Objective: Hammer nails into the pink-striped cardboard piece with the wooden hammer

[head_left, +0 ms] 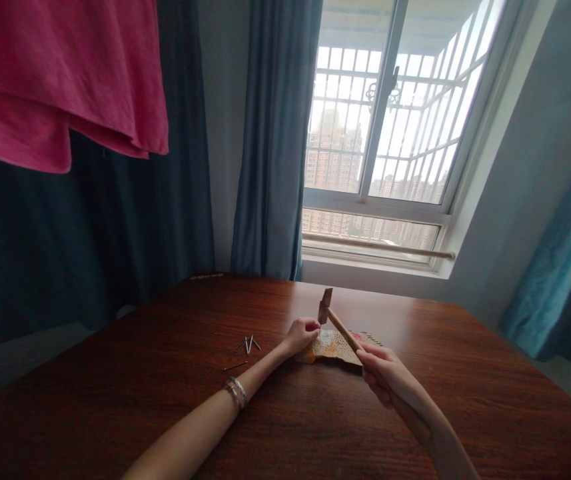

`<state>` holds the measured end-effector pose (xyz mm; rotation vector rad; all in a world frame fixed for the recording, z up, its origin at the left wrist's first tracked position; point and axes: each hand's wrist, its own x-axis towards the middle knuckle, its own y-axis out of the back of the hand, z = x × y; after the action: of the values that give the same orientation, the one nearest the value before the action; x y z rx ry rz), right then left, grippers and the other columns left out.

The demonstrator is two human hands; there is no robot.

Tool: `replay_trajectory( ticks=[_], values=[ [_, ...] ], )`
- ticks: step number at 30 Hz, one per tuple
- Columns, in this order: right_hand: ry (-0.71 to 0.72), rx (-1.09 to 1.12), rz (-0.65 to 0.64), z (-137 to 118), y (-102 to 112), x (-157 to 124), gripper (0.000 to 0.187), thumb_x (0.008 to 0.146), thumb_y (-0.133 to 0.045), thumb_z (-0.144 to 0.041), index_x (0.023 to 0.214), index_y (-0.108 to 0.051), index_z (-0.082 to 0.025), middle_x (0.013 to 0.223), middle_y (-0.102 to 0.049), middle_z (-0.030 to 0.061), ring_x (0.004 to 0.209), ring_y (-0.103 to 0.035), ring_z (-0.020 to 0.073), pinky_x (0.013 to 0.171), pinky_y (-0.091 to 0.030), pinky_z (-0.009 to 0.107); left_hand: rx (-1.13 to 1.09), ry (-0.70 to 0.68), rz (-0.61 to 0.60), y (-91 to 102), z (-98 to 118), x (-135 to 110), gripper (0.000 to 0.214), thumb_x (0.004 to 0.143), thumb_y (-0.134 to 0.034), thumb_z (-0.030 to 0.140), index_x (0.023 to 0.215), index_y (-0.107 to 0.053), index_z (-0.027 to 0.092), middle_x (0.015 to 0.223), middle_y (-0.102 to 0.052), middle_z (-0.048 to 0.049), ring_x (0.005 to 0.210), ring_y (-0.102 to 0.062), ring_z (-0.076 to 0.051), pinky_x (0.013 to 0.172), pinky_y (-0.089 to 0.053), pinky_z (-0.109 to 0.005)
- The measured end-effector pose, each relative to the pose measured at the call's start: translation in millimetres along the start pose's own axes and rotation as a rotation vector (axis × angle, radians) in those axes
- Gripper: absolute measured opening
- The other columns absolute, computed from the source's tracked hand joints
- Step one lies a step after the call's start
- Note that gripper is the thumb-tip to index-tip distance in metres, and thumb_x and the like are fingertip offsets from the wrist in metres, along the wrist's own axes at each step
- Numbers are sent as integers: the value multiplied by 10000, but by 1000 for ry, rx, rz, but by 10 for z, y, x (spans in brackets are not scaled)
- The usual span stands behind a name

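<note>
My right hand (pixel 382 370) is wrapped round the wooden handle of a hammer (pixel 348 333), whose metal head is raised at the far end. Just under that head, my left hand (pixel 302 335) pinches a nail (pixel 320 329) upright between thumb and fingers. The nail's tip meets the left part of a flat board (pixel 338 345) with a speckled, colourful top and an uneven near edge; my hands cover some of it. Left of my left hand lie several loose nails (pixel 248 345), one of them apart and nearer to me.
Everything rests on a dark reddish-brown wooden table (pixel 165 400). Behind it stand a blue curtain (pixel 272 147) and a barred window (pixel 350 173). A pink cloth (pixel 65 73) hangs at the upper left, above the table.
</note>
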<state>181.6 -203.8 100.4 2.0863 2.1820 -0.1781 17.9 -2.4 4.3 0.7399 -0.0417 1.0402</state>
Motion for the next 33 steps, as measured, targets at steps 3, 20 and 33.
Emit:
replay_trajectory(
  ticks=[3,20,33],
  values=[
    [-8,2,-12,-5,2,-9,646,715,-561,-496,1242,-432,-145,447,-436,-83,228,-334,53,202,-247,149,11,2,0,-2,12,-2,211,708,-552,285,756,-682,126,707,-666,-39,664,-580,-148,626,-419,-231],
    [31,59,22,17,35,13,620,740,-551,-478,1261,-405,-176,472,-435,-80,242,-325,42,209,-245,136,-21,45,-25,31,33,11,235,692,-586,314,783,-686,122,744,-682,-50,696,-597,-162,640,-437,-243],
    [28,51,47,73,46,50,638,733,-553,-494,1267,-414,-173,452,-433,-84,241,-324,43,209,-249,136,-140,39,-256,313,126,31,349,665,-626,363,886,-707,106,839,-708,-73,762,-617,-190,662,-446,-248]
  ],
)
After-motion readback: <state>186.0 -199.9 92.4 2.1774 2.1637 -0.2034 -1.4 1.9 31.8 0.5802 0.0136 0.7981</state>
